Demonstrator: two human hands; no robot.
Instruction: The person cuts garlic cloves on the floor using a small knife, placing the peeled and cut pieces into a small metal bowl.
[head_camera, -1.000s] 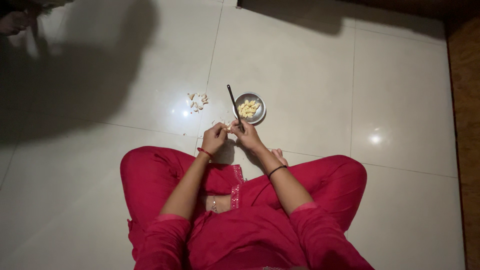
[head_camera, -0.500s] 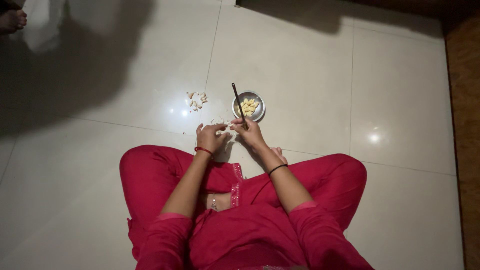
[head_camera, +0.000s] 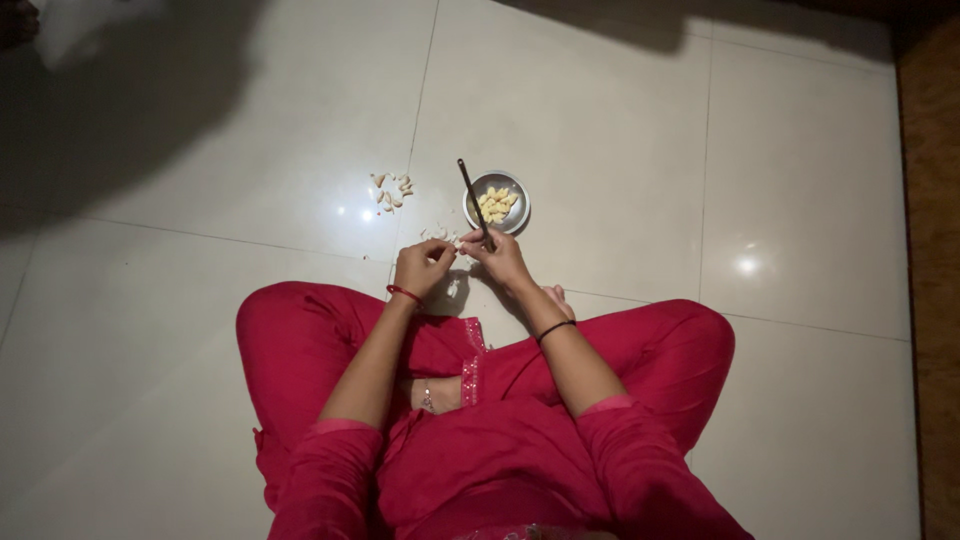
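A pale, glossy tiled floor carries all items. A dark shadow is cast across its far left corner.

A small scatter of unpeeled garlic cloves lies on the floor, left of centre toward the far edge, well apart from both hands. A few loose whitish skin scraps lie just beyond the left hand.

The left hand, marked by a red thread band at the wrist, is held just above the floor in front of the crossed legs. Its grip is narrow: thumb and fingertips are pinched on a small pale garlic clove, which is held between the two hands. How much skin remains on the clove cannot be told at this size.

The right hand, marked by a black band at the wrist, is placed just beside the left, touching or nearly touching it at the clove. Its grip is closed around a thin dark-handled knife. The knife is tilted, with its free end pointing away from the person and to the left, crossing the near left rim of the bowl in the view.

A small round steel bowl stands on the floor just beyond the right hand. Peeled yellowish garlic cloves are piled inside it.

The person is seated cross-legged in red clothing at the near edge of the floor.
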